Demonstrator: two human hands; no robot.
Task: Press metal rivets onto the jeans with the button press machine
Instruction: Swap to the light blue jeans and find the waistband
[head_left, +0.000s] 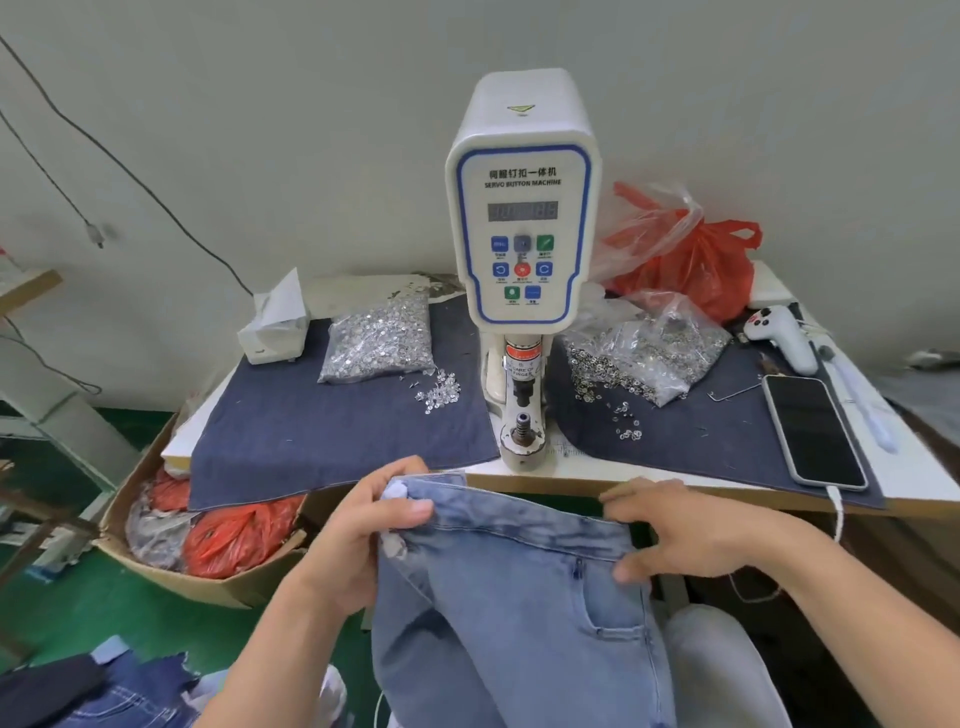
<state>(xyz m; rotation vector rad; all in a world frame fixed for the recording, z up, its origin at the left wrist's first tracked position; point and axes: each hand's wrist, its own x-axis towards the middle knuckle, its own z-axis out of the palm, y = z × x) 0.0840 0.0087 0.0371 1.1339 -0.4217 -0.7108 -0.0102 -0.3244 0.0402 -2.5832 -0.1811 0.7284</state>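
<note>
Light-blue jeans (519, 597) at 6 o'clock below the table edge (597, 480), waistband grasped by left hand (358, 530) and right hand (680, 535), fingers curled on denim, button press machine (522, 208) at 12 o'clock, rivet bags (379, 338) flanking, phone (810, 431) at 3 o'clock.

We see a plain pale wall (260, 104) across the top, green floor (104, 597) lower left, a white table (623, 470) mid-frame, cables (130, 171) hanging upper left.
</note>
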